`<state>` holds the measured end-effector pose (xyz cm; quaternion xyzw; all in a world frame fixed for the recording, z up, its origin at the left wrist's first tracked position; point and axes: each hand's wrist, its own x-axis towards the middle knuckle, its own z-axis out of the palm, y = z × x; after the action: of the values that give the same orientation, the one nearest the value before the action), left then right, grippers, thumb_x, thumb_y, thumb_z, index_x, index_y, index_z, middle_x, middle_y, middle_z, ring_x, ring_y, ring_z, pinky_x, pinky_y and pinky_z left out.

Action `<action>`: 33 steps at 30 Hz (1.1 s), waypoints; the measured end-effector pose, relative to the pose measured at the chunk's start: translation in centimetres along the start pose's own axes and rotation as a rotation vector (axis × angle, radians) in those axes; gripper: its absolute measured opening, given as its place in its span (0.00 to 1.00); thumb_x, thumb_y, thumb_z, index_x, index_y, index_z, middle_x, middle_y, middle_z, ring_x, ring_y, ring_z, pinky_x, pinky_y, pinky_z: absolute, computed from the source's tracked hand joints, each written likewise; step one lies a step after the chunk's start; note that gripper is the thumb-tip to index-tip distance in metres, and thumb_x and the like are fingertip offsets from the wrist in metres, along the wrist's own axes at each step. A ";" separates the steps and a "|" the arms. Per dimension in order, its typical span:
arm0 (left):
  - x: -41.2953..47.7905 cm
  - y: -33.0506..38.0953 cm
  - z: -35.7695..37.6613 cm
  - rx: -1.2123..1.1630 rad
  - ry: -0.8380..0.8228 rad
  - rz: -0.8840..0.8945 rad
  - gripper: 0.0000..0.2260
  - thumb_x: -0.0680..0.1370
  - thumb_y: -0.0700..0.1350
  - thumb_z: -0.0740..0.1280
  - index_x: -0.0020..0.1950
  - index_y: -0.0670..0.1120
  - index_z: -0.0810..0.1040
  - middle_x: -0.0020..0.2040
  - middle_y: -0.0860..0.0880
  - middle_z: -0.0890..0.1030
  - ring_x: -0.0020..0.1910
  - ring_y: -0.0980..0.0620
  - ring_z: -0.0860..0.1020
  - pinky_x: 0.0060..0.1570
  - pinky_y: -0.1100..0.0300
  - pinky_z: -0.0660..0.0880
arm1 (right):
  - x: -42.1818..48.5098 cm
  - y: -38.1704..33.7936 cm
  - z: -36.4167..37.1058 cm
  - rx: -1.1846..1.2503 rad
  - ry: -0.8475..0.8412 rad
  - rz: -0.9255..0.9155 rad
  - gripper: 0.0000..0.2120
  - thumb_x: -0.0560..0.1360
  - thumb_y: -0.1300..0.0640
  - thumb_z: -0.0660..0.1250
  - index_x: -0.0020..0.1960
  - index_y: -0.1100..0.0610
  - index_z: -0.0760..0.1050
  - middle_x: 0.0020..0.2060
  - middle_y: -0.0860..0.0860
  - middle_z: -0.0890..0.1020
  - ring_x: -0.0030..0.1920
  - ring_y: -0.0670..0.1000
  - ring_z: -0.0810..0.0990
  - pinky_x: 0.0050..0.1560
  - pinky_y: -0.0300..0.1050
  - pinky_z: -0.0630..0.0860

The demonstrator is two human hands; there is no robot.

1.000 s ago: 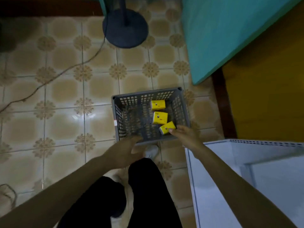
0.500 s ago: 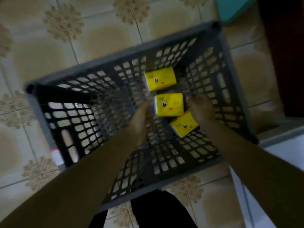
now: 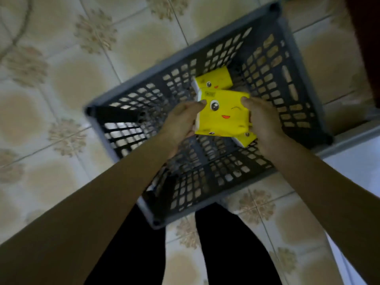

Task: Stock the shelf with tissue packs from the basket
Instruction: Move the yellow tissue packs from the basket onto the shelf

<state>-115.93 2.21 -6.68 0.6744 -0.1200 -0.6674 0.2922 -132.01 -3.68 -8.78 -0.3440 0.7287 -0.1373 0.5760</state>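
Note:
A grey slotted plastic basket (image 3: 296, 64) stands on the tiled floor in front of my legs. A yellow tissue pack with a winking face (image 3: 223, 113) is lifted inside it, held from both ends. My left hand (image 3: 182, 122) grips its left end and my right hand (image 3: 263, 122) grips its right end. A second yellow pack (image 3: 213, 80) lies on the basket bottom behind it. A third pack (image 3: 246, 138) peeks out under my right hand, mostly hidden.
A white shelf surface (image 3: 357, 161) shows at the right edge, next to the basket. My black trouser legs (image 3: 230, 247) stand just below the basket. Patterned floor tiles (image 3: 61, 99) surround it on the left.
Both hands closed on the middle tissue pack and raised it off the basket bottom. The camera has come closer to the basket.

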 end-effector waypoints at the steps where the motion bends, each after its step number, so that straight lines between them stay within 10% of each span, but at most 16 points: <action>1: -3.1 1.9 -0.5 0.005 0.019 0.031 0.08 0.78 0.48 0.64 0.40 0.49 0.72 0.37 0.43 0.72 0.32 0.49 0.68 0.27 0.63 0.63 | -3.2 -1.7 -0.4 0.060 -0.002 0.013 0.12 0.78 0.52 0.62 0.60 0.53 0.74 0.57 0.52 0.76 0.58 0.54 0.75 0.60 0.51 0.72; 4: -12.9 7.9 -1.1 0.050 0.088 0.151 0.09 0.78 0.47 0.65 0.56 0.47 0.76 0.48 0.47 0.79 0.40 0.55 0.76 0.32 0.70 0.71 | -12.9 -7.7 -2.6 0.278 0.021 0.014 0.05 0.77 0.52 0.64 0.50 0.52 0.76 0.57 0.54 0.79 0.58 0.56 0.78 0.58 0.53 0.75; 7: -23.8 13.6 -1.3 0.056 0.040 0.284 0.14 0.78 0.48 0.64 0.63 0.49 0.74 0.62 0.50 0.77 0.57 0.53 0.76 0.52 0.62 0.74 | -22.9 -12.5 -5.4 0.341 0.070 -0.003 0.21 0.70 0.45 0.68 0.56 0.57 0.76 0.55 0.56 0.80 0.53 0.57 0.80 0.51 0.57 0.79; 12: -39.4 19.6 -1.4 0.086 -0.182 0.449 0.17 0.78 0.44 0.64 0.65 0.55 0.68 0.65 0.53 0.73 0.58 0.55 0.76 0.47 0.68 0.76 | -39.5 -18.7 -10.8 0.451 0.198 -0.247 0.12 0.79 0.58 0.62 0.55 0.67 0.73 0.39 0.52 0.80 0.35 0.42 0.79 0.33 0.39 0.75; 18: -50.9 22.2 1.6 0.140 -0.395 0.597 0.20 0.77 0.42 0.65 0.67 0.52 0.69 0.63 0.52 0.77 0.58 0.52 0.79 0.50 0.58 0.78 | -55.5 -19.8 -15.8 0.566 0.481 -0.510 0.08 0.75 0.48 0.66 0.52 0.49 0.75 0.47 0.44 0.82 0.53 0.45 0.80 0.57 0.52 0.77; 24: -61.4 21.4 8.6 0.275 -0.676 0.758 0.19 0.72 0.45 0.66 0.62 0.55 0.71 0.55 0.58 0.80 0.51 0.58 0.81 0.42 0.65 0.78 | -67.0 -16.1 -20.5 0.243 0.680 -0.885 0.47 0.62 0.36 0.74 0.73 0.40 0.53 0.72 0.40 0.63 0.71 0.47 0.67 0.61 0.46 0.75; 28: -67.5 18.1 14.8 0.482 -0.877 0.955 0.24 0.70 0.48 0.74 0.63 0.56 0.69 0.59 0.59 0.78 0.52 0.57 0.81 0.44 0.64 0.78 | -73.3 -10.2 -27.5 -0.033 0.983 -0.884 0.35 0.67 0.43 0.73 0.71 0.49 0.64 0.71 0.58 0.64 0.71 0.50 0.65 0.60 0.47 0.76; 33: -74.8 12.0 23.1 0.693 -0.881 1.237 0.30 0.63 0.58 0.74 0.63 0.58 0.68 0.62 0.57 0.76 0.60 0.59 0.76 0.57 0.51 0.76 | -82.3 -2.0 -35.6 -0.089 1.169 -0.871 0.28 0.67 0.46 0.73 0.64 0.50 0.71 0.67 0.57 0.69 0.67 0.47 0.70 0.55 0.32 0.74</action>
<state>-141.62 28.51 63.49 0.2157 -0.7705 -0.5146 0.3081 -156.36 42.22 64.36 -0.4963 0.7190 -0.4856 -0.0288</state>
